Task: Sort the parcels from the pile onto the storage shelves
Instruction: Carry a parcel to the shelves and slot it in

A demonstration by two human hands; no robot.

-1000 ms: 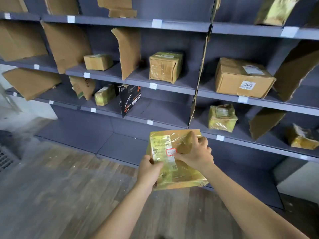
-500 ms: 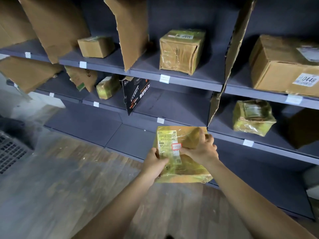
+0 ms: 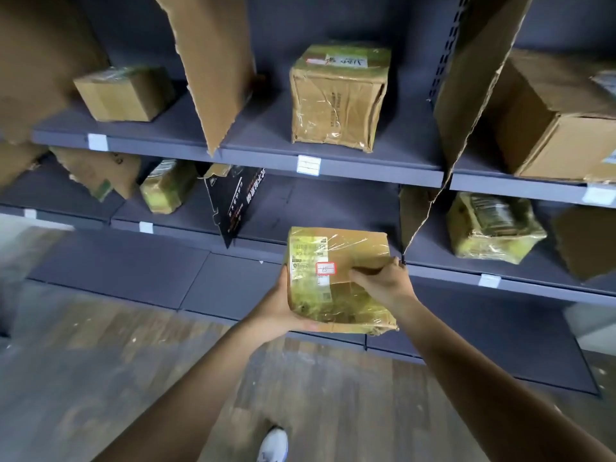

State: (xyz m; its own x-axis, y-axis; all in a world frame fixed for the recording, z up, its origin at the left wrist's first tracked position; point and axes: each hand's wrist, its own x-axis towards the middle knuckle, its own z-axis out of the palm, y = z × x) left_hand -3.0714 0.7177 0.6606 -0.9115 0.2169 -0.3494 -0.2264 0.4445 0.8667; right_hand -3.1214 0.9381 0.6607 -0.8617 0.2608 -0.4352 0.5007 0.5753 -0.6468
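Between both hands I've got the taped parcel [image 3: 338,278], held in air in front of the shelving [image 3: 266,155]. Left hand [image 3: 278,310] cups its lower-left corner from under, palm on the side. Right hand [image 3: 383,281] lies over the top face, fingers [image 3: 358,273] curled on the cardboard just right of the small red-bordered sticker [image 3: 325,268]. Shipping label [image 3: 308,258] sits up-left of that sticker, under yellowish wrap. Beyond the hands, lower shelf bay is dark grey, w/ a black printed divider [image 3: 233,201] up-left of left hand and a torn cardboard divider [image 3: 420,215] up-right of right hand. Straight above, on next shelf: crumpled taped box [image 3: 338,98]. Right of right hand: wrapped parcel [image 3: 493,225]. White shoe [image 3: 273,445] below my arms on wood floor [image 3: 100,361].
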